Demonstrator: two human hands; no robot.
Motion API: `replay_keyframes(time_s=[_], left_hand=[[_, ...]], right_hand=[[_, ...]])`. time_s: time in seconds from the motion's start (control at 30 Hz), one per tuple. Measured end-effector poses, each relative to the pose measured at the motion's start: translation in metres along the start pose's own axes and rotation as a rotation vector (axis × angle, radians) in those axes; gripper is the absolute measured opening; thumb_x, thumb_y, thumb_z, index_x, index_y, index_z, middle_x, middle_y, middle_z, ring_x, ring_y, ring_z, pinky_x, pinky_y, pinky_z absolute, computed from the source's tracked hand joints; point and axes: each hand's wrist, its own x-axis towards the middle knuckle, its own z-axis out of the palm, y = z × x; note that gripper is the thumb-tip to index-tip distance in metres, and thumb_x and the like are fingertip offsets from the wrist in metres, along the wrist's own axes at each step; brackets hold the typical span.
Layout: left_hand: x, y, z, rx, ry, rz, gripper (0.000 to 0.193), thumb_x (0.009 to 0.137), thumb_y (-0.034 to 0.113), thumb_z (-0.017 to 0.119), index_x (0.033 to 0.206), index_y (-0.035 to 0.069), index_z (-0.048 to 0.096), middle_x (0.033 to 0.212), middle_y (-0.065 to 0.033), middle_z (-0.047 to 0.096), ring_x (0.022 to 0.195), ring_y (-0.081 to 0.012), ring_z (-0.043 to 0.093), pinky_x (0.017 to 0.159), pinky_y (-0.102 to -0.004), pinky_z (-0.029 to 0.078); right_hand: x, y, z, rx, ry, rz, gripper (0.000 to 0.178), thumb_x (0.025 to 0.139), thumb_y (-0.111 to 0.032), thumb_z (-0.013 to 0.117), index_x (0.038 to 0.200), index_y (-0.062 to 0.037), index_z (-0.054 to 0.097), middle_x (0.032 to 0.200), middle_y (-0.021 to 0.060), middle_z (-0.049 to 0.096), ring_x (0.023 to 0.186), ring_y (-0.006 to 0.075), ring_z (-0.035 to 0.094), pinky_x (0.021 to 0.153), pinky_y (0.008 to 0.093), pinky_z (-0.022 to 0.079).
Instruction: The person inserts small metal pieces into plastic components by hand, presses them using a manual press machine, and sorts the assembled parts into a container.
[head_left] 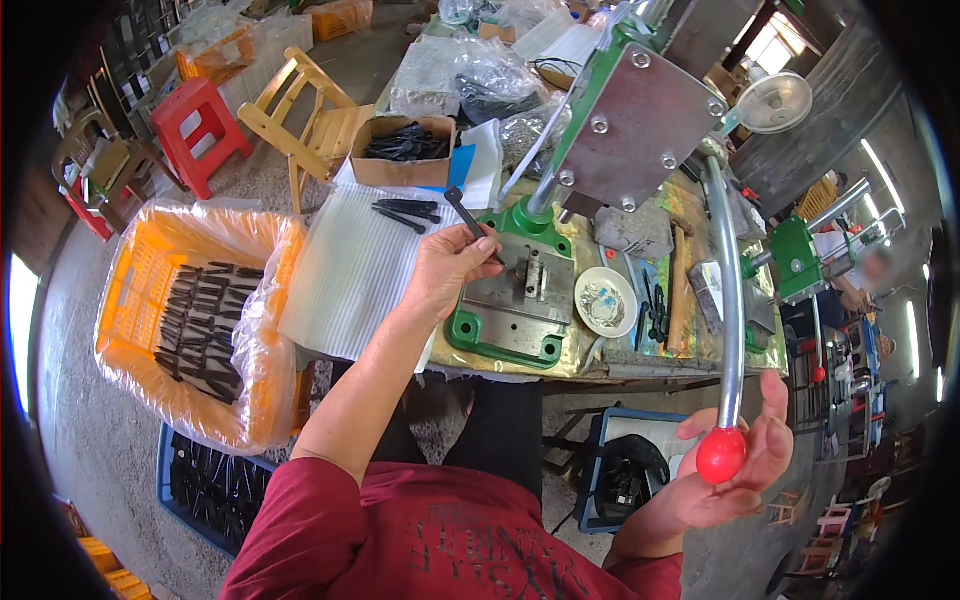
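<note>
My left hand point(448, 268) pinches a slim black bar-shaped part point(465, 213) with a wider, rounded end. It holds the part tilted over the left side of a green hand press point(553, 347), near the small metal fixture point(537, 275) on its base. My right hand point(745, 462) is at the press's long steel lever point(728, 290), behind its red ball knob point(721, 456). Those fingers are spread apart, not wrapped around the knob; whether the palm touches it I cannot tell. Several similar black parts point(408, 213) lie on white foam sheeting point(345, 265) left of the press.
An open cardboard box point(400, 172) of black parts stands behind the foam. At left, a plastic-lined orange crate point(125, 300) holds rows of black pieces. Right of the fixture are a white dish point(607, 325), a hammer point(679, 285) and a second green press point(793, 258). Blue trays sit below.
</note>
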Motion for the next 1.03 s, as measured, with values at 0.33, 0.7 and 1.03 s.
replay_keyframes(time_s=[0.33, 0.7, 1.03], left_hand=[[-0.023, 0.016, -0.013, -0.073, 0.001, -0.010, 0.012, 0.080, 0.009, 0.054, 0.090, 0.002, 0.055, 0.081, -0.0053, 0.057, 0.070, -0.0122, 0.056, 0.062, -0.0243, 0.050], [-0.042, 0.025, -0.030, -0.048, 0.052, 0.068, 0.015, 0.079, 0.013, 0.056, 0.091, 0.003, 0.055, 0.081, -0.0067, 0.058, 0.070, -0.0127, 0.056, 0.065, -0.0257, 0.050], [-0.047, 0.027, -0.045, 0.048, 0.114, 0.074, 0.017, 0.079, 0.012, 0.055, 0.093, 0.002, 0.055, 0.081, -0.0070, 0.058, 0.071, -0.0133, 0.057, 0.065, -0.0260, 0.050]], right_hand=[[-0.055, 0.049, 0.000, 0.009, 0.162, 0.183, 0.039, 0.087, -0.034, 0.032, 0.098, 0.0012, 0.043, 0.095, 0.0184, 0.045, 0.045, 0.0129, 0.046, 0.036, 0.0180, 0.036], [-0.085, 0.067, 0.029, 0.110, 0.084, 0.447, 0.032, 0.088, -0.028, 0.031, 0.087, 0.0017, 0.043, 0.090, 0.0161, 0.045, 0.044, 0.0120, 0.042, 0.036, 0.0180, 0.035], [-0.093, 0.071, 0.036, 0.104, -0.008, 0.521, 0.032, 0.088, -0.028, 0.032, 0.087, 0.0013, 0.043, 0.089, 0.0151, 0.046, 0.044, 0.0123, 0.043, 0.038, 0.0193, 0.035]])
